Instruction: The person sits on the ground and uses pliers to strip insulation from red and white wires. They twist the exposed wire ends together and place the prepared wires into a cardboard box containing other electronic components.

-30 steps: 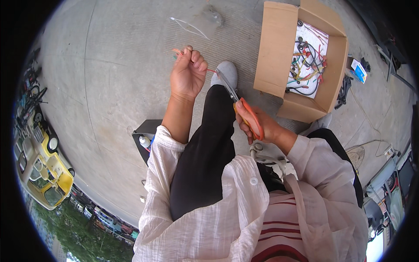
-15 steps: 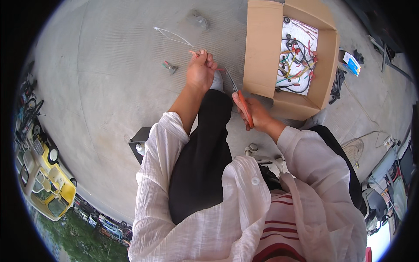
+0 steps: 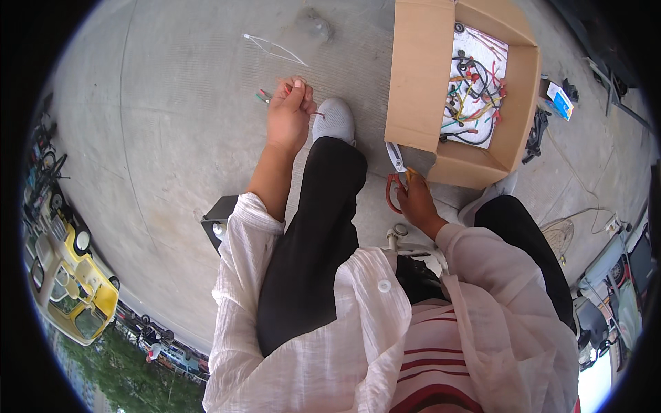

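Observation:
My left hand (image 3: 292, 103) is raised just left of the grey shoe (image 3: 334, 127), its fingers pinched around a reddish wire (image 3: 320, 114) whose end sticks out to the right. My right hand (image 3: 416, 203) grips orange-handled scissors (image 3: 395, 157), blades pointing up-left beside the lower flap of the cardboard box. On the floor just left of my left hand lie small green and red pieces (image 3: 263, 96). Farther up lies a thin white loop (image 3: 274, 50).
A cardboard box (image 3: 420, 76) at upper right holds coloured wires on a white sheet (image 3: 475, 131). A dark container (image 3: 219, 206) with a bottle is by my left leg. Cables (image 3: 585, 213), a blue-white pack (image 3: 559, 102) and parked vehicles (image 3: 89, 299) are toward the edges.
My right hand has drawn the scissors away from the wire, rightward and down, and turned them. My left hand has shifted slightly. Small green pieces, earlier within my left hand, now lie on the floor.

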`<state>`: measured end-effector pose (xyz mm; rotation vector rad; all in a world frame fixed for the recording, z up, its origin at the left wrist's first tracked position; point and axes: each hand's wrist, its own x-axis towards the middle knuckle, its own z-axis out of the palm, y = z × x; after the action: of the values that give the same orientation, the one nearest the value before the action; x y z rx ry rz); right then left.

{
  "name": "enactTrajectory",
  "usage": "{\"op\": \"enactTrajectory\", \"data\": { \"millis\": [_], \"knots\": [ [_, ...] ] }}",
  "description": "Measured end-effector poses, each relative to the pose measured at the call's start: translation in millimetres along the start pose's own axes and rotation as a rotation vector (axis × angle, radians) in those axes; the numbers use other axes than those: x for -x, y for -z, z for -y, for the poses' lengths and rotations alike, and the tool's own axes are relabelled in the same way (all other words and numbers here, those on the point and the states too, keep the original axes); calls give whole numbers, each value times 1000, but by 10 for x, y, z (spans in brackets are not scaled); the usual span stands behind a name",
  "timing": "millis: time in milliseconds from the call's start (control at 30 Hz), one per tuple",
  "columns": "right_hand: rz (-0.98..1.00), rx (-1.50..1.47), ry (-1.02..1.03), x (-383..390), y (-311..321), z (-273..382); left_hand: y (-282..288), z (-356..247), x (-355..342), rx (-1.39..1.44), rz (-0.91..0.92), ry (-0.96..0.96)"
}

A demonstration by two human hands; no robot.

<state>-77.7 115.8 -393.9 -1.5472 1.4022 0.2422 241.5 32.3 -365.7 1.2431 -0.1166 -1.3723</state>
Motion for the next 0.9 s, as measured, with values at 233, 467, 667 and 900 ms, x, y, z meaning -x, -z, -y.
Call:
{"op": "enactTrajectory", "data": {
  "millis": [233,467,667,900],
  "knots": [
    [354,309,100,-213,121,419,110,-112,184,243,27,50],
    [-288,-3,329,-1296,-295,768,148,-283,292,434,1,65],
    [-313,6,307,-1462,-361,683,216,-338,352,448,14,68],
    [-346,94,255,-1532,-448,715,218,-353,367,426,25,81]
  ]
}}
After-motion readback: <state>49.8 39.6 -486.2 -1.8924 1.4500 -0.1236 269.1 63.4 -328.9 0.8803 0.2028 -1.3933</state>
